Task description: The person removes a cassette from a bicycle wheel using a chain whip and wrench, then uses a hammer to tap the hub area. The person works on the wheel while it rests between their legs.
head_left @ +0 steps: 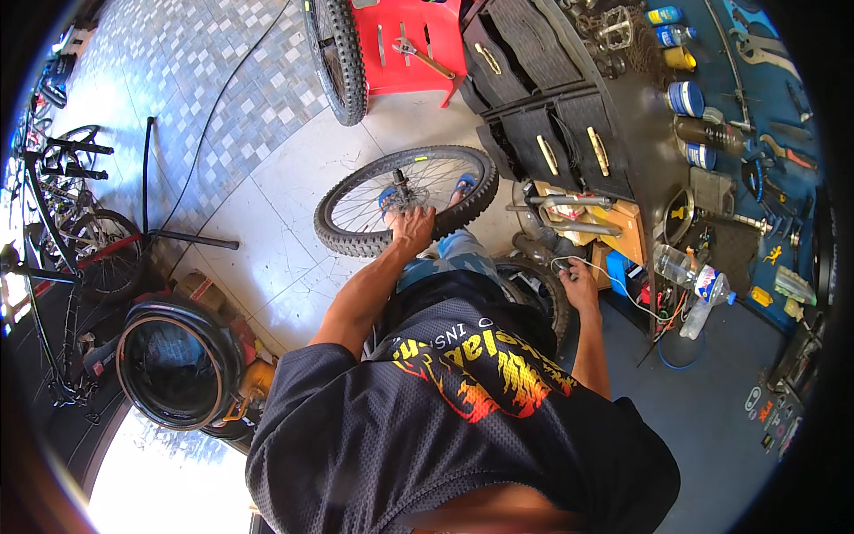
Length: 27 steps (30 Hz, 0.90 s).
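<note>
A bicycle wheel point(480, 201) with a knobby black tyre is tilted in front of my legs, its hub axle pointing up. My left hand point(412, 228) reaches over the near side of the rim and grips the wheel by the spokes near the hub; its fingertips are partly lost among the spokes. Off to the right, my right hand point(580, 283) is beside a thin white cable point(562, 259), with its fingers curled in. What lies between those fingers is too small to make out. Another tyre point(558, 307) stands below, partly behind my shirt.
A red plastic chair point(409, 76) carrying an adjustable wrench point(423, 57) stands ahead, beside another wheel point(340, 62). Black drawers point(569, 147) and a blue bench point(614, 392) with plastic bottles point(685, 269) and tools are on the right. Stacked tyres point(133, 378) and bicycles point(67, 222) stand left.
</note>
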### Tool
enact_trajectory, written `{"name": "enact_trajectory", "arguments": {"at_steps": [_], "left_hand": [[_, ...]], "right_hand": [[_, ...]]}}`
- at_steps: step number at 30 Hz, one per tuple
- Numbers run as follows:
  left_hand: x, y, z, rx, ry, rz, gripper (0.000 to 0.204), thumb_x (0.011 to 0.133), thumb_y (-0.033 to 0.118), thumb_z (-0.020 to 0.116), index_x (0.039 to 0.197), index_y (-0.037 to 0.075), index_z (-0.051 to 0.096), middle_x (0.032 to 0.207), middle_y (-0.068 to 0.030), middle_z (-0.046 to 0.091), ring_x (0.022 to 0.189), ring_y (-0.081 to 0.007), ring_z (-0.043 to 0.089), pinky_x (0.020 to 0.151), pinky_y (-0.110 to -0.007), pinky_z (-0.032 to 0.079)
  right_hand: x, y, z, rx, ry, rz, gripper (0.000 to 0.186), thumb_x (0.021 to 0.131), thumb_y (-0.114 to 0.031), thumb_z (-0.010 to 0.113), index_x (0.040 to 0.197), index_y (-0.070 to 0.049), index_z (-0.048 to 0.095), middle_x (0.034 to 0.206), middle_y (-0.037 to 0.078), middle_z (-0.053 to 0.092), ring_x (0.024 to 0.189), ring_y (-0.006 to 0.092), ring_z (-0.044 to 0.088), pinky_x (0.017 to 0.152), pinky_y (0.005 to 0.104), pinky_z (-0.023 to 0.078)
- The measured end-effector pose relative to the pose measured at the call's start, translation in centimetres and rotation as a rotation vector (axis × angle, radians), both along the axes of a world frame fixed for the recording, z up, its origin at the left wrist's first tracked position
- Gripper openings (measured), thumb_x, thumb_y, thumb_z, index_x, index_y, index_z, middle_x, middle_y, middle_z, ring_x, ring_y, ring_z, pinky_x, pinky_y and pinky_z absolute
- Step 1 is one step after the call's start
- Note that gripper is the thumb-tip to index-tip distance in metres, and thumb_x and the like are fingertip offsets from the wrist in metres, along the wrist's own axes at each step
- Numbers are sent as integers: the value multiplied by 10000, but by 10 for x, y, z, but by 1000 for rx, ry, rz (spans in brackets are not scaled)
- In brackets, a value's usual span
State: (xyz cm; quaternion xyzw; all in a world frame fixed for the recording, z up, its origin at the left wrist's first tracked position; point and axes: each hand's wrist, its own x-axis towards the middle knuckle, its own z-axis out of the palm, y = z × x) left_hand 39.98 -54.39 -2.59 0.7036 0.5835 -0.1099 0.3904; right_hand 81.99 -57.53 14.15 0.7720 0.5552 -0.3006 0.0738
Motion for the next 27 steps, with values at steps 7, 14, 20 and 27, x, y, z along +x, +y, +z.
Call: {"name": "enact_trajectory", "arguments": {"at_steps": [7,14,20,27], "left_hand": [[-51,44,11,327,0,268,645,806,244,754,1388,121,504,1246,-163,606,1154,-358,617,957,-499,492],[-110,111,18,350,61,268,608,859,337,714,1369,74,514,1247,-196,602,1172,-372,603,983,-514,486],[-112,112,18,269,203,184,816,774,446,832,1406,97,451,1294,-177,584,1219,-360,583,973,-542,488],[-87,63,-8,357,380,148,591,898,150,625,1452,93,427,1308,-190,580,1241,-374,563,1022,-569,416]], "right_hand": [[-3,14,-11,33,73,34,513,909,-315,718,1358,-102,593,1122,192,707,1073,391,664,924,467,516],[2,3,-6,51,66,-35,510,915,-320,719,1362,-109,593,1127,194,712,1070,372,676,930,449,524],[14,-44,-12,56,68,-90,493,918,-317,731,1336,-83,612,1124,201,721,1028,343,706,902,433,545],[4,-77,-19,15,209,-167,513,878,-314,762,1295,-46,631,1107,203,730,1007,368,707,898,436,547]]}}
